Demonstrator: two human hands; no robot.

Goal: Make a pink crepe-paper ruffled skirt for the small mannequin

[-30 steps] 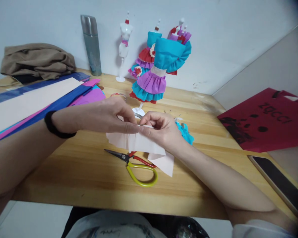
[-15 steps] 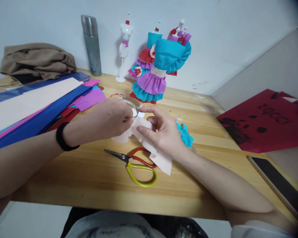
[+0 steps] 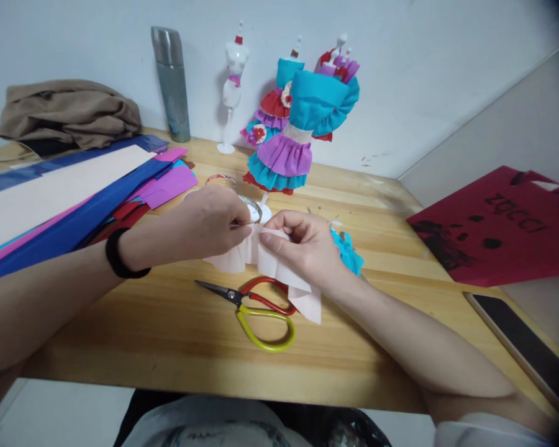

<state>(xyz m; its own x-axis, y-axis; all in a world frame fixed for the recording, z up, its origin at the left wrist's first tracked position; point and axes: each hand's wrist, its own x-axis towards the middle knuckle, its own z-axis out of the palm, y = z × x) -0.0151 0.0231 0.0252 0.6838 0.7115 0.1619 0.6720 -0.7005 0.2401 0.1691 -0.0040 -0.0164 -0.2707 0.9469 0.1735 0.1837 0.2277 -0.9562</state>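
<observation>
In the head view, the left hand (image 3: 209,220) and right hand (image 3: 302,245) nearly meet, each pinching the upper edge of a gathered pale pink strip (image 3: 271,264) that hangs over the tabletop (image 3: 168,347). A clear ring (image 3: 259,212) shows by the left fingertips; whether they grip it I cannot tell. Scissors (image 3: 235,298) lie nearer the person, beside the strip; a turquoise scrap (image 3: 348,251) lies beyond the right wrist.

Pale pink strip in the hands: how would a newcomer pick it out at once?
On the wooden table, find the red-and-yellow-handled scissors. Just beyond them, the left hand and right hand pinch the pale pink strip at its upper edge. Ruffled and drooping, it differs from the flat, straight pale sheet at the table's left.
</observation>
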